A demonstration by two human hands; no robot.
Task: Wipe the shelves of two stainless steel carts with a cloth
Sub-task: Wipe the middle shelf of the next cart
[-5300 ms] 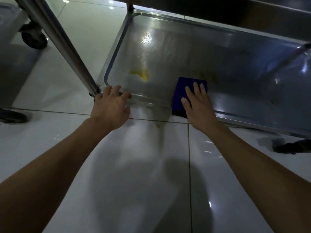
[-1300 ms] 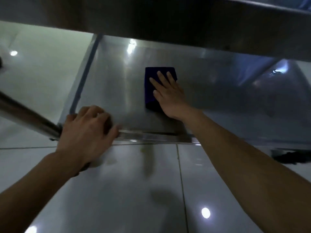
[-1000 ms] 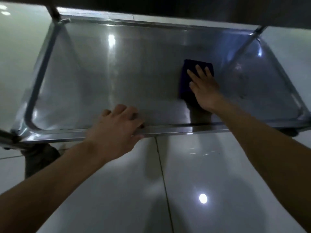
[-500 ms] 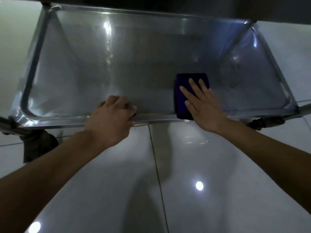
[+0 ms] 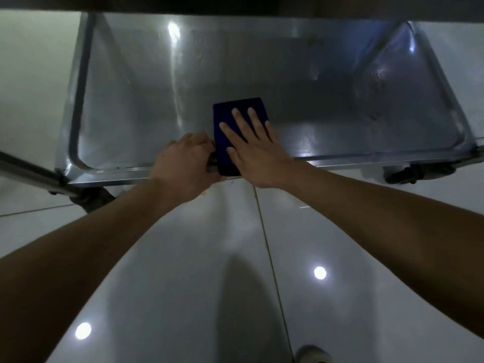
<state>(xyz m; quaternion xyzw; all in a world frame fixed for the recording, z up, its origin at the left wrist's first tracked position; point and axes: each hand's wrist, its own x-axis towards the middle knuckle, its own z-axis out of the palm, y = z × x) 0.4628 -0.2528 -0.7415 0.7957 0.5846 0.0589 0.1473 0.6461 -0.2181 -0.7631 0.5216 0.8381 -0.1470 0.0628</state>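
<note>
A folded dark blue cloth [image 5: 227, 127] lies on the bottom shelf [image 5: 146, 106] of a stainless steel cart, overlapping the shelf's near rim. My right hand [image 5: 255, 150] presses flat on the cloth with straight, spread fingers. Just left of it, my left hand [image 5: 184, 165] grips the near rim [image 5: 117, 176], fingers curled over the edge. The two hands almost touch. A few dark specks mark the shelf's right end [image 5: 377, 93].
The cart's upper shelf [image 5: 235, 3] overhangs the top of the view. A cart leg [image 5: 28, 170] slants in at the left above a caster [image 5: 91, 200]; another caster [image 5: 408, 174] sits at the right. Glossy white floor tiles [image 5: 183, 284] fill the foreground, with a shoe tip [image 5: 313, 353] at the bottom.
My right hand has slid the cloth leftward along the shelf, up beside my left hand. The left hand still holds the near rim.
</note>
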